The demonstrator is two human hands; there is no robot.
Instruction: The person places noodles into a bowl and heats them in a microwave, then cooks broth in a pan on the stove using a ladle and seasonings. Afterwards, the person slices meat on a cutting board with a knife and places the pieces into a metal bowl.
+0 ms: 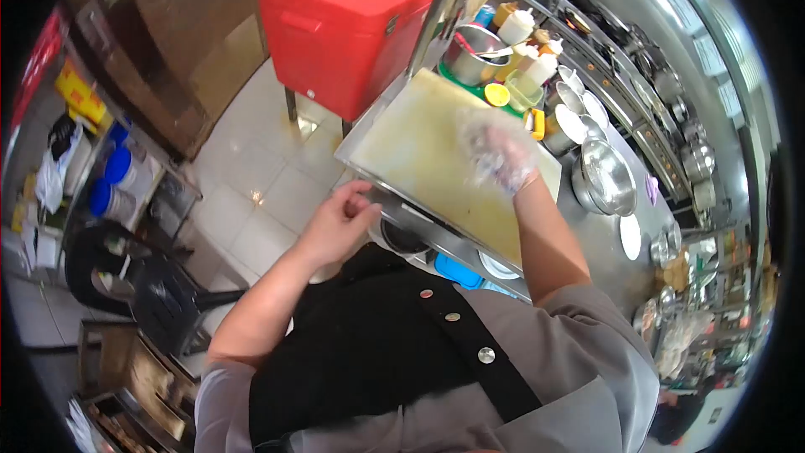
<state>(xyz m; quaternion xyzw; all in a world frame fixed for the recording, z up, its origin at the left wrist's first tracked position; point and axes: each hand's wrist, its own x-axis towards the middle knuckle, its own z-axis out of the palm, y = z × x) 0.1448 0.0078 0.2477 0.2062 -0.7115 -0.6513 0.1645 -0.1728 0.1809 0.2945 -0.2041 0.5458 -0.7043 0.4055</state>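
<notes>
My right hand (pixel 501 153) is in a loose, clear plastic glove. It is over the far right part of a large pale yellow cutting board (pixel 423 147). The crumpled, blurred plastic hides how its fingers are set. Bare and without a glove, my left hand (pixel 338 220) hovers by the near edge of the steel table (pixel 419 216). Its fingers curl loosely, with a gap to the thumb and nothing between them.
Beyond the board stand a steel pot (pixel 471 54), squeeze bottles (pixel 516 27) and a clear plastic container (pixel 525 92). Steel bowls (pixel 605 174) are stacked to the right. A red cooler (pixel 348 25) stands at the far left end; a black chair (pixel 163 289) is at left.
</notes>
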